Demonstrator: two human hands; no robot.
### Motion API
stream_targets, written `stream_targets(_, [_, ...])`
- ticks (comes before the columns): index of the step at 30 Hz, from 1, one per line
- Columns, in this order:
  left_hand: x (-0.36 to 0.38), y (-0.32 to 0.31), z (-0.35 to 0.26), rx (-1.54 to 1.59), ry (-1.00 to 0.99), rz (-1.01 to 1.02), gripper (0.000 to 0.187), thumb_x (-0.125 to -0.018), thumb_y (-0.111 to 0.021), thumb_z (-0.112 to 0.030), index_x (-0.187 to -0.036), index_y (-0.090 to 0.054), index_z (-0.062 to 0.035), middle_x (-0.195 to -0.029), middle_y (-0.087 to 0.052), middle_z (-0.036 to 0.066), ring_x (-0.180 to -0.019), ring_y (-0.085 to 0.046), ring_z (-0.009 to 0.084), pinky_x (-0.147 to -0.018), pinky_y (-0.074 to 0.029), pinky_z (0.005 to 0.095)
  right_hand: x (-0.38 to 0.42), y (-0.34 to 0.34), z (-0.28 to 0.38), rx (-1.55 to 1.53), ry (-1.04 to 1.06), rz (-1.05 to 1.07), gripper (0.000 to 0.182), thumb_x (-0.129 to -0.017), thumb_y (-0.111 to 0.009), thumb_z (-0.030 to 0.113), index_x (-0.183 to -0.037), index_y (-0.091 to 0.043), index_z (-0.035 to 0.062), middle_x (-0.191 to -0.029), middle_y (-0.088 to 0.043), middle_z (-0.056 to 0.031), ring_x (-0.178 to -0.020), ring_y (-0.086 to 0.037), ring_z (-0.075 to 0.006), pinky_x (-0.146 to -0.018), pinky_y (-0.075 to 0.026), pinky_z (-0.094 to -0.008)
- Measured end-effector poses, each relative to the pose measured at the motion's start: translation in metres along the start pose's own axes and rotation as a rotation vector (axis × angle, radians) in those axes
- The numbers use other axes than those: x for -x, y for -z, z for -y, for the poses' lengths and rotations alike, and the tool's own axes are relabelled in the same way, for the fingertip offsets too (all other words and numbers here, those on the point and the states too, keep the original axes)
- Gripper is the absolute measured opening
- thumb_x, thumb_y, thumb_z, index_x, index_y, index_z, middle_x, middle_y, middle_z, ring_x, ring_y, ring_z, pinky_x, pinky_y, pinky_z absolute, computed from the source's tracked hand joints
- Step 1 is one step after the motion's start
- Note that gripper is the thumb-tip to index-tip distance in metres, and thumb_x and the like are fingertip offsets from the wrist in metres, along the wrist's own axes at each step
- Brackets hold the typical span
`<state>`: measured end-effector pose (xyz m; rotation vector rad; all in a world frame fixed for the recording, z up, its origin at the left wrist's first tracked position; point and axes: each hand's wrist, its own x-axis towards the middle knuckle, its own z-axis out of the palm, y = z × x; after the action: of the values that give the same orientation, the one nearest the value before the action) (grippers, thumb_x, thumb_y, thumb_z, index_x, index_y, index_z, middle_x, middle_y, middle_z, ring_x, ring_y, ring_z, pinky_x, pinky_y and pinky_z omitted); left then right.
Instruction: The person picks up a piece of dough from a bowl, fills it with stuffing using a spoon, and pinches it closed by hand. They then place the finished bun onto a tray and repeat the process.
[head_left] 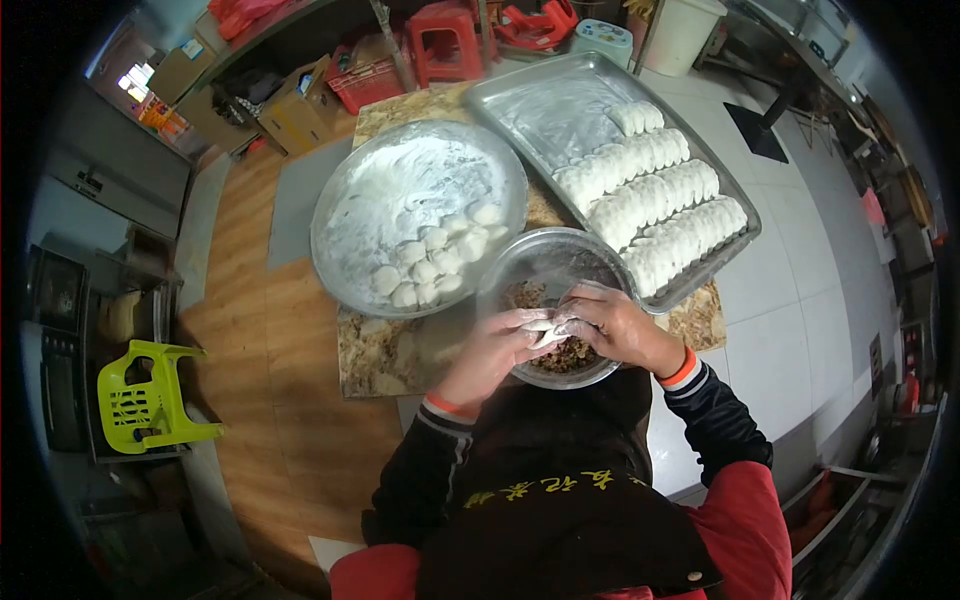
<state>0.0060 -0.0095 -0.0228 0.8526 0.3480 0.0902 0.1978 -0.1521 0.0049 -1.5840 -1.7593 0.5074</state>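
Note:
Between my two hands, over the near part of a metal bowl [492,290], is a white piece of dough [545,332]. My left hand [493,352] grips its left side with the fingers closed. On the other side my right hand [612,325] pinches it with thumb and fingers. Dark chopped filling [568,356] lies in the bowl below. A round floured tray [345,170] at the left carries several dough pieces [435,262]. Rows of white dumplings [660,200] fill the right part of a rectangular metal tray [520,118].
Both trays and the bowl are on a marbled table [375,360]. A yellow-green chair [150,400] is on the floor at the left. Red stools [443,40], a red crate [362,80] and cardboard boxes [300,108] are beyond the table. A white bucket [683,35] stands at the back right.

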Motion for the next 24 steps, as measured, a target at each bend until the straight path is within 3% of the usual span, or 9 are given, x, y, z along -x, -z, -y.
stream_targets(6, [-0.001,0.002,-0.001,0.176,-0.033,0.057,0.036,-0.097,-0.056,-0.004,-0.130,-0.055,0.0100,-0.132,-0.059,0.018,-0.120,-0.060,0.0246,-0.107,-0.047,0.0357,-0.008,0.009,0.015,-0.007,0.045,-0.079,0.027,-0.083,-0.068,0.006,-0.109,-0.063,-0.0012,-0.108,-0.061,-0.0190,-0.103,-0.058,-0.0400,-0.089,-0.048,-0.0458])
stream_targets(12, [-0.006,0.006,0.002,0.030,-0.058,0.129,0.034,-0.096,-0.056,-0.002,-0.127,-0.056,0.0115,-0.130,-0.060,0.016,-0.119,-0.059,0.0225,-0.107,-0.046,0.0336,-0.016,0.001,0.011,0.178,0.168,-0.011,0.031,-0.080,-0.068,0.004,-0.111,-0.063,0.0011,-0.103,-0.061,-0.0161,-0.101,-0.058,-0.0373,-0.089,-0.048,-0.0448])
stream_targets(15, [-0.007,0.003,-0.001,0.119,-0.016,0.126,0.030,-0.098,-0.044,-0.001,-0.124,-0.052,0.0113,-0.128,-0.055,0.015,-0.124,-0.055,0.0246,-0.108,-0.047,0.0387,-0.016,-0.002,0.009,0.213,0.143,-0.005,0.034,-0.077,-0.067,0.003,-0.111,-0.064,0.0019,-0.104,-0.061,-0.0154,-0.100,-0.058,-0.0372,-0.089,-0.048,-0.0453])
stream_targets(17, [-0.010,0.008,0.004,-0.061,-0.133,0.139,0.032,-0.096,-0.053,-0.002,-0.127,-0.054,0.0092,-0.128,-0.059,0.015,-0.120,-0.058,0.0235,-0.107,-0.047,0.0359,-0.017,0.001,0.011,0.136,0.116,-0.019,0.037,-0.074,-0.066,0.002,-0.111,-0.063,0.0021,-0.105,-0.061,-0.0154,-0.101,-0.058,-0.0371,-0.089,-0.048,-0.0461])
stream_targets(19, [-0.012,0.011,0.004,-0.026,-0.133,0.138,0.036,-0.096,-0.057,-0.003,-0.130,-0.055,0.0068,-0.128,-0.060,0.014,-0.118,-0.059,0.0224,-0.105,-0.047,0.0341,-0.022,0.009,0.024,0.134,0.100,-0.056,0.031,-0.076,-0.069,0.001,-0.107,-0.065,0.0003,-0.105,-0.062,-0.0146,-0.100,-0.059,-0.0359,-0.088,-0.048,-0.0458])
stream_targets(21, [-0.009,0.009,0.001,0.224,-0.004,0.126,0.039,-0.096,-0.059,-0.005,-0.133,-0.053,0.0041,-0.129,-0.060,0.012,-0.118,-0.059,0.0211,-0.103,-0.047,0.0333,-0.023,0.009,0.028,0.183,0.115,-0.031,0.028,-0.078,-0.071,0.001,-0.106,-0.065,-0.0005,-0.106,-0.062,-0.0140,-0.100,-0.059,-0.0355,-0.088,-0.049,-0.0455])
stream_targets(24, [-0.006,-0.003,-0.009,-0.069,-0.001,0.114,0.042,-0.096,-0.061,-0.007,-0.136,-0.051,0.0016,-0.127,-0.060,0.008,-0.116,-0.058,0.0171,-0.099,-0.047,0.0304,-0.022,0.005,0.021,0.260,0.155,0.023,0.030,-0.079,-0.072,0.002,-0.108,-0.066,-0.0001,-0.108,-0.063,-0.0137,-0.101,-0.059,-0.0361,-0.089,-0.048,-0.0448])
